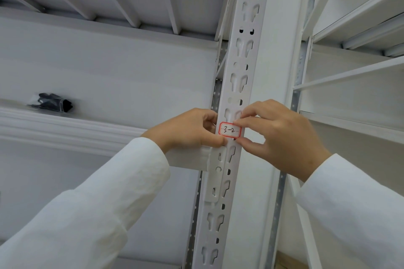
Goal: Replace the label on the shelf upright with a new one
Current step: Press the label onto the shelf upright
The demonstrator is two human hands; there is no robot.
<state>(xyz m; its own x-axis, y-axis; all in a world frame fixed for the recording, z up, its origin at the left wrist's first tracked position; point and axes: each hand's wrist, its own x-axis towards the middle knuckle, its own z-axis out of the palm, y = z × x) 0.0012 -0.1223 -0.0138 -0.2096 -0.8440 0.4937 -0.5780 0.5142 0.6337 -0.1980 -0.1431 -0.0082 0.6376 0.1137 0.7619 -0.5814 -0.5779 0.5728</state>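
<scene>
Red-bordered white label point(230, 130), handwritten digits on it, sits on the front face of the perforated white shelf upright point(238, 67), just above where the shelf beam to its left joins the upright. Left hand point(192, 130) pinches narrow at the label's left edge, thumb below and fingers above; right hand point(277, 131) pinches narrow at the label's right edge, forefinger on its top corner, thumb under its bottom corner. Both hold the label against the upright.

Likely step: seating or peeling this label, can't say which. To do it well: keep it square to the upright, press from centre outward, avoid bridging the keyhole slots where adhesive won't grip.

Hard to tell: whether this is the new or old label, whether it's fully stuck down, and the exact digits. Fingertips cover both edges. Dark bagged item point(53, 102) well left of the upright is unidentifiable.
</scene>
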